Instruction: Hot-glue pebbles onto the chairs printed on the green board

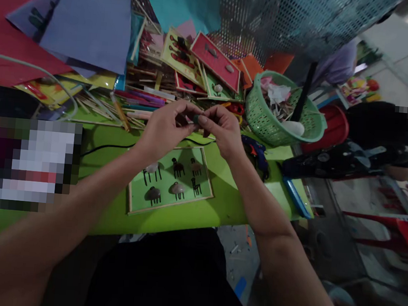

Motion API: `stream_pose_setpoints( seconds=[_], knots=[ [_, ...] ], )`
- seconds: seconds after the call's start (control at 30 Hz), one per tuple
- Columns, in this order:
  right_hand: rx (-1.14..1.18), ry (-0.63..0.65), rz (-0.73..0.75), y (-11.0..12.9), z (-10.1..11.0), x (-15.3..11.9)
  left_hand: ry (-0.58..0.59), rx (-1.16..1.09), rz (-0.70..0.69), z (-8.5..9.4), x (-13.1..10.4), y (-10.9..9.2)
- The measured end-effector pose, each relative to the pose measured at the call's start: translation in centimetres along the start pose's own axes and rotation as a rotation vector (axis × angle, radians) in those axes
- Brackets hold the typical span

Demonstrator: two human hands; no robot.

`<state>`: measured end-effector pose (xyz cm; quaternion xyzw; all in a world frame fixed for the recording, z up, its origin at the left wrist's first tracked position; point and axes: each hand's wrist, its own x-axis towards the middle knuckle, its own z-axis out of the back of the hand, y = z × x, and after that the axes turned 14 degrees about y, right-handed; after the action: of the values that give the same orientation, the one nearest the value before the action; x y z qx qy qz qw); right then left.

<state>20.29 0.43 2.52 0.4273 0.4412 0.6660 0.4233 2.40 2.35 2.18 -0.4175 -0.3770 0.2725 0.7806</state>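
My left hand (pixel 166 128) and my right hand (pixel 223 128) meet above the table, fingertips pinched close together. Between them shows a small dark greenish piece (pixel 196 118), too small and shaded to name. Below my hands lies a green picture board (pixel 167 181) with a thin wooden frame. Several pebbles with drawn black legs, heads or chairs sit on it in two rows, among them a grey pebble (pixel 178 189) in the lower row. My left wrist hangs over the board's upper left corner.
A green basket (pixel 264 120) of scraps stands right of my hands, with a blue glue gun (pixel 257 153) before it. Framed boards, sticks and coloured paper (pixel 90 24) pile up behind. A black cable (pixel 109 147) crosses the green table (pixel 228 207). Another person sits at right.
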Motion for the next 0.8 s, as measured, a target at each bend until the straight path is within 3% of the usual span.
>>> stream_pose_setpoints(
  seconds=[0.23,0.47,0.63,0.8],
  knots=[
    [-0.007,0.006,0.034,0.3,0.1,-0.2,0.015,0.111,0.022,0.0,-0.2,0.1],
    [-0.075,0.015,-0.010,0.6,0.5,-0.2,0.028,-0.009,0.033,-0.1,0.0,0.4],
    [-0.197,-0.094,0.021,2.1,1.5,-1.2,0.033,-0.013,0.095,-0.2,0.1,0.2],
    [-0.351,-0.346,-0.002,2.8,4.4,-5.6,0.094,0.006,0.126,-0.2,0.1,-0.6]
  ],
)
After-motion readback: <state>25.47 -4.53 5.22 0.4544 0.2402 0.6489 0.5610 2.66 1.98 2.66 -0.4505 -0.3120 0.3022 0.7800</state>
